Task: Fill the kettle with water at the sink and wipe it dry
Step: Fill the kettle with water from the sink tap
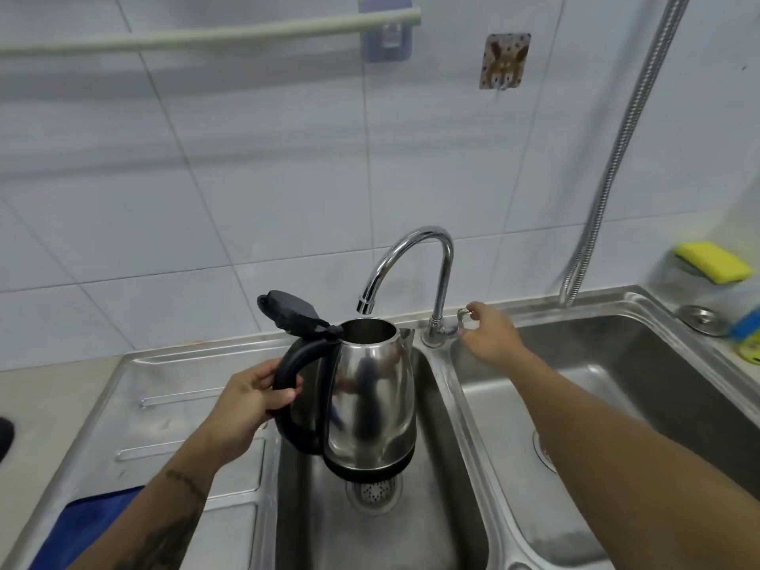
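A steel kettle (372, 392) with a black handle and base hangs over the left sink basin (436, 508). Its black lid (288, 312) is flipped open. My left hand (251, 401) grips the kettle's handle. The kettle's mouth sits just below and left of the chrome tap spout (365, 305). No water runs from the spout. My right hand (491, 337) reaches to the tap lever (464, 318) at the tap's base, fingers pinched on it.
A second basin (617, 364) lies to the right with a drain. A yellow sponge (713, 261) and a blue-yellow item (750, 335) sit at the far right. A blue cloth (90, 524) lies on the left drainboard. A metal hose (617, 150) hangs along the wall.
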### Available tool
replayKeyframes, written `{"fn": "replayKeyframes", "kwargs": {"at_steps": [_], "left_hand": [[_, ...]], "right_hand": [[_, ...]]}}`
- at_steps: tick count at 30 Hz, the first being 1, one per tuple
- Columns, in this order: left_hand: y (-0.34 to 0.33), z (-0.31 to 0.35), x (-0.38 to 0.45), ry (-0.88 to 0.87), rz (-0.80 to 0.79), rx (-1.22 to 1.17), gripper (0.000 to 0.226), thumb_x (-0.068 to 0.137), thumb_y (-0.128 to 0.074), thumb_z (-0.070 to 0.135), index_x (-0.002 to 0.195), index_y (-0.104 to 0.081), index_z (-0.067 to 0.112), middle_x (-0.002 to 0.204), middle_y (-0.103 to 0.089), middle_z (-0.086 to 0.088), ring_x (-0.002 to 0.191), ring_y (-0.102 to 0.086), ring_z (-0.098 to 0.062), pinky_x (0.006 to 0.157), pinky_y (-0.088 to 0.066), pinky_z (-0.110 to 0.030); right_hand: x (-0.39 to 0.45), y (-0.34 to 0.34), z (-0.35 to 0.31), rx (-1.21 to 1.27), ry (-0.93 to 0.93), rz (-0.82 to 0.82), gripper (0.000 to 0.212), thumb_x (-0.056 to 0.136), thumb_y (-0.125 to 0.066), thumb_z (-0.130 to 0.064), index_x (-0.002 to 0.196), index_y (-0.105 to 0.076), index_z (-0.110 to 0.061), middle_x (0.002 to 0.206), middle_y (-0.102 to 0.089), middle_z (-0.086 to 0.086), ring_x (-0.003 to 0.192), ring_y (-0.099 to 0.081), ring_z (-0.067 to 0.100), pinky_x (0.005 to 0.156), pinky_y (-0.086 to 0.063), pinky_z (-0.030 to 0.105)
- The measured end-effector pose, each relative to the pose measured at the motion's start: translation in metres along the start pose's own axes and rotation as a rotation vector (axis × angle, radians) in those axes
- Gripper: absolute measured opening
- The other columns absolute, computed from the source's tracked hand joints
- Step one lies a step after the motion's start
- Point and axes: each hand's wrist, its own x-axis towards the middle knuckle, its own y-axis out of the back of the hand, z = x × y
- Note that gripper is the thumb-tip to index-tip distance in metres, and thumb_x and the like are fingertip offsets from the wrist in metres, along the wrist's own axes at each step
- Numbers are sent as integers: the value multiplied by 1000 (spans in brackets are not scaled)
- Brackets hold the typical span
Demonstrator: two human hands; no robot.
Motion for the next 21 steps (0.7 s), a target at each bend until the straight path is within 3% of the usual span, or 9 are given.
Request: {"fn": "replayKeyframes", "kwargs": {"at_steps": [7, 11, 13, 15, 18, 21], "left_hand": [[0, 3, -4, -3, 25, -20, 39, 80, -57, -20, 108, -68, 6, 88, -70, -8, 85, -66, -21, 72, -53, -31], [0, 5, -7, -8, 43, -27, 43, 81, -56, -21, 111, -68, 7, 86, -70, -7, 83, -67, -20, 73, -52, -31], [0, 6, -8, -5, 50, -31, 43, 81, -55, -21, 111, -68, 7, 86, -70, -6, 84, -67, -21, 72, -52, -31], [1, 6, -8, 2, 59, -34, 42, 82, -55, -20, 109, -69, 8, 85, -70, -6, 87, -66, -23, 71, -52, -30], [2, 7, -9, 15, 63, -41, 40, 83, -55, -20, 107, -69, 9, 83, -70, -5, 86, -67, -22, 64, -53, -25], [3, 7, -8, 23, 65, -51, 41, 83, -54, -20, 105, -69, 10, 79, -71, -2, 83, -67, -19, 60, -54, -22]], "right_hand": [[-29, 0, -3, -141, -31, -104, 48, 89, -56, -18, 137, -49, -13, 134, -61, 13, 121, -56, 37, 93, -46, 38], [-44, -4, -21, -163, 32, -58, 73, 87, -60, -20, 153, -31, -9, 156, -39, 11, 140, -40, 37, 110, -39, 43], [-52, -12, -32, -21, 85, -26, 60, 88, -63, -16, 144, -45, -9, 144, -50, 12, 137, -45, 35, 103, -41, 37], [-55, -20, -40, 225, 7, -186, 62, 86, -69, -14, 145, -49, -13, 141, -54, 8, 136, -49, 29, 99, -39, 31], [-57, -30, -45, 488, -207, -512, 85, 70, -81, -30, 147, -46, -32, 151, -50, 0, 139, -45, 26, 107, -38, 46], [-58, -45, -47, 501, -226, -633, 53, 65, -78, -30, 115, -64, -39, 128, -67, -3, 125, -54, 24, 100, -37, 52]]}}
